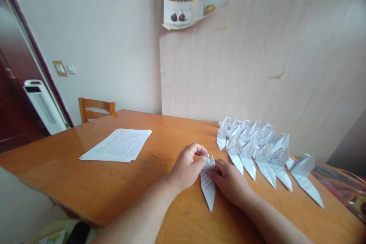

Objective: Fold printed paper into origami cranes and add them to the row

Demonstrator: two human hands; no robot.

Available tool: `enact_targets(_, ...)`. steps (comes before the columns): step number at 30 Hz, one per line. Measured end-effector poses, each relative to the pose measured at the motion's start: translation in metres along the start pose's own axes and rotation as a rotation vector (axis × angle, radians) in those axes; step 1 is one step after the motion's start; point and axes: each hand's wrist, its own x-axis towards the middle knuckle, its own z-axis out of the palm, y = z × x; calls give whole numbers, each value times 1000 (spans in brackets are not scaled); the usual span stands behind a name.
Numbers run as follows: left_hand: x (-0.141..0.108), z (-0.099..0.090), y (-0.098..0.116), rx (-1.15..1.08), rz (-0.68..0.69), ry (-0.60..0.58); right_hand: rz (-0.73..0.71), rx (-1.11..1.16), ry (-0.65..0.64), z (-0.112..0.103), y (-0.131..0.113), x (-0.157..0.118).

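A folded paper figure [209,190] made from printed white paper is between my hands, its long pointed tail lying toward me on the table. My left hand [190,164] pinches a small tip at the figure's upper left between thumb and forefinger. From the right side, my right hand [230,181] grips the body, thumb on the near face and fingers behind it. Part of the body is hidden by the fingers. Several similar folded paper figures [264,156] stand in rows to the right of my right hand.
A stack of printed sheets [117,145] lies on the wooden table [85,179] at the left. Behind the table's far left edge is a wooden chair [97,108]. A wall panel [200,72] with a fruit poster [180,2] rises behind the table.
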Motion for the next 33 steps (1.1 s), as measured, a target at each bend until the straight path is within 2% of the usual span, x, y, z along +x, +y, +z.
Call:
enact_targets(11,-1,0,1,-1,-4,8,-3,-2,2,2,2,1)
enact_targets(17,-1,3,-9,6,-58,-77,3,55,-2,0,1,0)
enact_targets(21,0,6,-17,-15,-135,-155,52,231,-18,-1,0,-1)
enact_targets(25,1,9,-26,-4,-150,-170,98,430,30,-1,0,-1)
enact_targets(33,-4,13,-33,80,-169,-196,113,320,90,2,4,2)
